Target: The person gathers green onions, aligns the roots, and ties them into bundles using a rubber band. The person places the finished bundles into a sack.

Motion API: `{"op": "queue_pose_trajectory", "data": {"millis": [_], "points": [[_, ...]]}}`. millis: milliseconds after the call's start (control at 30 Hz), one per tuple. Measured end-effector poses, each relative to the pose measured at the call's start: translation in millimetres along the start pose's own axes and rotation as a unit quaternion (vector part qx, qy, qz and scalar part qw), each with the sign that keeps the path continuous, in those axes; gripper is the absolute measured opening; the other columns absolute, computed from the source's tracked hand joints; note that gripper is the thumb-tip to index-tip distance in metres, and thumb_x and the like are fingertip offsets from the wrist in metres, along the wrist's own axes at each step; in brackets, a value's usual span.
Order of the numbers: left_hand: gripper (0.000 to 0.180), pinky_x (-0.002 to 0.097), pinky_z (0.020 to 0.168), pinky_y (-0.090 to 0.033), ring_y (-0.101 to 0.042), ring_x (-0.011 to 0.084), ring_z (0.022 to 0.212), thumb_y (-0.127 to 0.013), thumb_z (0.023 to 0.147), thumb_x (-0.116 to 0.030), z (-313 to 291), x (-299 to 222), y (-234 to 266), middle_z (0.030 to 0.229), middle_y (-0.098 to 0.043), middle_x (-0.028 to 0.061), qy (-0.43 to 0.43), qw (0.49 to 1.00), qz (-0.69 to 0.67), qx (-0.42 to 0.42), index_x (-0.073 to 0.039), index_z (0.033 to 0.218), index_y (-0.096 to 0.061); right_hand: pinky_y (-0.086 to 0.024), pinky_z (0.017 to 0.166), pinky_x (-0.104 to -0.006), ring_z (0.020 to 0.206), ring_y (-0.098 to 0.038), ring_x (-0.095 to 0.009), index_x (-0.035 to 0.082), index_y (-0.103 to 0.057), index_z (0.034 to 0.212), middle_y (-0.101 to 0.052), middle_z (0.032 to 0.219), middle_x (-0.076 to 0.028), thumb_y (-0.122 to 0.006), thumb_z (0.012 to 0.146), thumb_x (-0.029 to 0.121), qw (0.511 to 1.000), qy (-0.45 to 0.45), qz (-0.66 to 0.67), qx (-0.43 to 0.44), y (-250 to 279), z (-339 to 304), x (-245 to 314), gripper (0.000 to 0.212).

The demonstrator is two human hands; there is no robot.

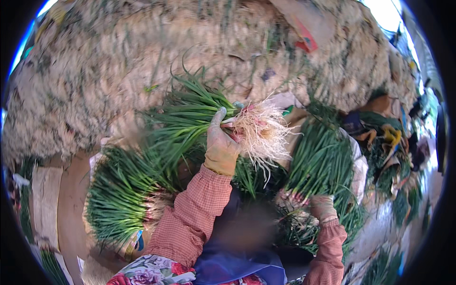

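Note:
My left hand (222, 145), in a dirt-stained glove, is closed round a bunch of spring onions (199, 111) near its root end. The long green leaves fan out to the left, and the pale, stringy roots (263, 126) spread out to the right. Lower on the right, my right hand (323, 208) is at the root end of another heap of spring onions (316, 161), whose leaves point away from me. Its fingers are mostly hidden there, so I cannot tell whether they grip any stalks. At the left lies a further pile of spring onions (121, 190), roots toward my left forearm.
A broad bank of pale roots and trimmings (109, 71) stretches across the far side, with a red-marked sheet (306, 28) on it. Mixed cloths and bags (380, 128) lie at the right. A flat board (46, 209) is at the far left.

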State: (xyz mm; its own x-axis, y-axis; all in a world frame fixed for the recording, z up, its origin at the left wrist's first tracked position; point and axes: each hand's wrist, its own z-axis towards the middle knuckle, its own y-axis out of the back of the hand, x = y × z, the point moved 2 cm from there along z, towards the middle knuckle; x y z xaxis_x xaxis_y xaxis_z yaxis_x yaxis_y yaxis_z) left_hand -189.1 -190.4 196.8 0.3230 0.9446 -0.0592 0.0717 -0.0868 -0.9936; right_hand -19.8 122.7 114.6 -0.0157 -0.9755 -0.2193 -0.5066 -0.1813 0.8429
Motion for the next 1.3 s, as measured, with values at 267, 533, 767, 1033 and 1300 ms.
{"op": "queue_pose_trajectory", "data": {"millis": [267, 533, 767, 1033, 1300], "points": [[0.030, 0.0274, 0.070, -0.050, -0.059, 0.0148, 0.077, -0.053, 0.086, -0.003, -37, -61, 54, 0.092, -0.060, 0.0081, -0.378, 0.816, 0.437, -0.021, 0.004, 0.115, -0.052, -0.050, 0.079, -0.0311, 0.091, -0.061, -0.020, 0.002, -0.041, 0.132, -0.057, 0.117, -0.012, -0.066, 0.085, 0.020, 0.589, 0.291, 0.750, -0.074, 119, 38, 184, 0.056], [0.030, 0.0385, 0.084, -0.051, -0.062, 0.0261, 0.092, -0.055, 0.087, -0.015, -80, -138, 23, 0.102, -0.063, 0.0165, -0.252, 0.965, -0.049, 0.059, 0.004, 0.111, -0.056, -0.028, 0.036, -0.0179, 0.038, -0.042, -0.004, -0.001, -0.066, 0.093, -0.055, 0.053, 0.001, -0.054, 0.093, 0.024, 0.708, 0.299, 0.623, -0.147, 150, 3, 183, 0.028], [0.033, 0.0386, 0.095, -0.045, -0.060, 0.0248, 0.101, -0.052, 0.088, -0.014, -184, -264, 13, 0.106, -0.063, 0.0135, -0.407, 0.895, 0.181, 0.020, 0.004, 0.116, -0.055, -0.050, 0.081, -0.0375, 0.098, -0.063, -0.031, 0.008, -0.054, 0.125, -0.066, 0.104, -0.016, -0.064, 0.082, 0.021, 0.981, 0.103, 0.029, -0.164, 118, 50, 135, 0.046], [0.035, 0.0486, 0.080, -0.052, -0.063, 0.0296, 0.087, -0.048, 0.093, -0.025, -234, -399, 101, 0.098, -0.064, 0.0181, -0.437, 0.877, 0.165, -0.114, 0.002, 0.113, -0.057, -0.047, 0.088, -0.0290, 0.097, -0.060, -0.015, 0.009, -0.051, 0.130, -0.064, 0.106, -0.007, -0.058, 0.090, 0.022, 0.796, 0.490, 0.349, 0.065, 175, 51, 413, 0.043], [0.037, 0.0405, 0.088, -0.051, -0.062, 0.0288, 0.094, -0.046, 0.091, -0.021, -244, -387, 198, 0.110, -0.063, 0.0179, -0.379, 0.918, 0.109, 0.039, 0.004, 0.117, -0.055, -0.052, 0.068, -0.0295, 0.079, -0.065, -0.017, 0.004, -0.045, 0.131, -0.063, 0.108, -0.010, -0.066, 0.086, 0.025, 0.672, 0.443, 0.545, 0.235, 121, 55, 569, 0.054]]}}
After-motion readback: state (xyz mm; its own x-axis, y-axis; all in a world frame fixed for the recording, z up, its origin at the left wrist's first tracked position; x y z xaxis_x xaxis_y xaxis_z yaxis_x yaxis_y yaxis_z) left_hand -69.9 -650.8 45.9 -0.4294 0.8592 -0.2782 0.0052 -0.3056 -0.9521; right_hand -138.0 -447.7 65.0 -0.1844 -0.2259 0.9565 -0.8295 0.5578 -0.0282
